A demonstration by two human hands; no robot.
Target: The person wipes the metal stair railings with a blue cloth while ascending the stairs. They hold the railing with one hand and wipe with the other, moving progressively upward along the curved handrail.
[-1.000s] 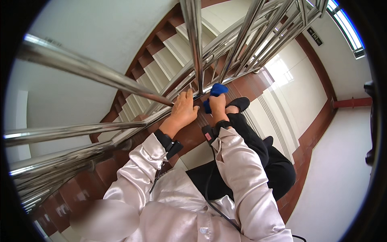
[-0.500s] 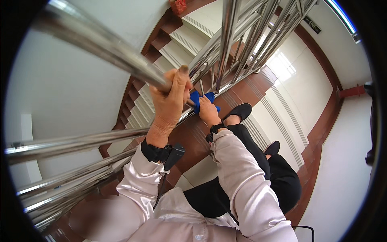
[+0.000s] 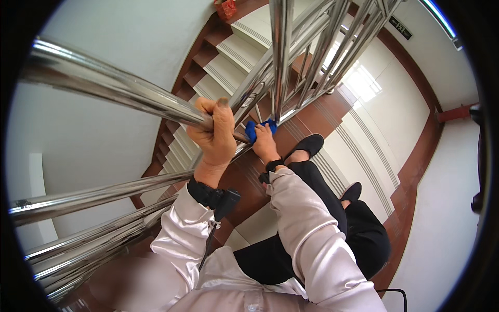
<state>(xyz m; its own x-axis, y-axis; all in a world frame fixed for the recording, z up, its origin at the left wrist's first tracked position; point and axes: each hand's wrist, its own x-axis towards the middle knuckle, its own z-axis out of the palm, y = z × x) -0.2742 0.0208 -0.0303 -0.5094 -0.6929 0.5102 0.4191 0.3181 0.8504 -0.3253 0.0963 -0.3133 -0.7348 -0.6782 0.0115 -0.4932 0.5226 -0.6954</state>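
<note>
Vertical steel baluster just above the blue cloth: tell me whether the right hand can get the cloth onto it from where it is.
Probably yes. The right hand presses the blue cloth at the baluster foot, nothing between them. The left hand grips the top rail, off to the side.

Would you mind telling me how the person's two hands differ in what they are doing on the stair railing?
The left hand is wrapped bare around the top rail; the right hand reaches lower and presses a blue cloth against a lower bar. Both wear dark wrist straps and pale satin sleeves.
</note>
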